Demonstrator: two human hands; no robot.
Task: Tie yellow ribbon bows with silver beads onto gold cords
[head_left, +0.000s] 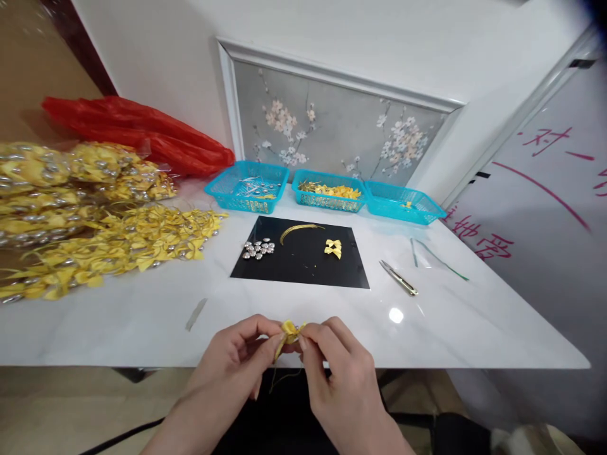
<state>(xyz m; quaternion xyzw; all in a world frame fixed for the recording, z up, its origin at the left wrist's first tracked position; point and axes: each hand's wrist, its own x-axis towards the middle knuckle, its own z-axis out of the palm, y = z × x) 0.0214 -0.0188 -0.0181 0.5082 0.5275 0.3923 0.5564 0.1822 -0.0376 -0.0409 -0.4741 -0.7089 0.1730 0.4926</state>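
At the table's front edge, a yellow ribbon bow is pinched between my two hands. My left hand is closed on its left side, thumb against forefinger. From the right, the fingertips of my right hand grip the other side. A thin cord dangles below the bow. Beyond the hands lies a black mat. It carries a cluster of silver beads, a bundle of gold cords and a few yellow bows.
Thread snips and green strips lie right of the mat. Three blue baskets line the wall. Finished-looking yellow beaded pieces and a red bag fill the left. A grey strip lies near the front.
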